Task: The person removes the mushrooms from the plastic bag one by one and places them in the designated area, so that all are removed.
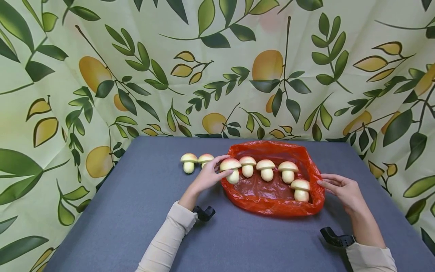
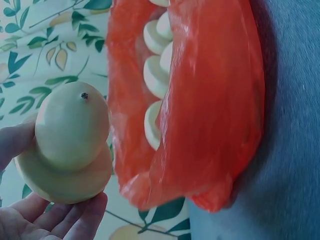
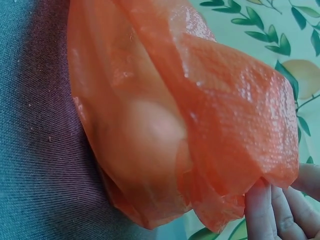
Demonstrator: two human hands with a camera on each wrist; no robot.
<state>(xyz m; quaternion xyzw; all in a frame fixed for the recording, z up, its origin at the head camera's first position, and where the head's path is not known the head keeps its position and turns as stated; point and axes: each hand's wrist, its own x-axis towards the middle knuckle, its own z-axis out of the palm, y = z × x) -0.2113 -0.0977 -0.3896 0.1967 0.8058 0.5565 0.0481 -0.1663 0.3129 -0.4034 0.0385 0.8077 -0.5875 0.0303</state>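
My left hand [image 1: 207, 176] grips a toy mushroom [image 1: 230, 164] with a pale stem and a cream cap tinged red, at the left rim of a red plastic bag [image 1: 272, 208]. In the left wrist view, the thumb and fingers wrap around the cap, and the stem end with a small dark spot faces the camera. Several similar mushrooms [image 1: 266, 170] sit inside the open bag. On the right, my right hand [image 1: 346, 192] pinches the bag's rim between thumb and fingers. A rounded mushroom shape [image 3: 155, 125] shows through the plastic in the right wrist view.
Two more mushrooms, one [image 1: 188, 162] fully visible and one [image 1: 204, 158] partly behind the left hand, stand on the grey tabletop [image 1: 136, 211] left of the bag. A leaf-and-fruit patterned cloth [image 1: 224, 75] hangs behind the table. Each wrist wears a dark band.
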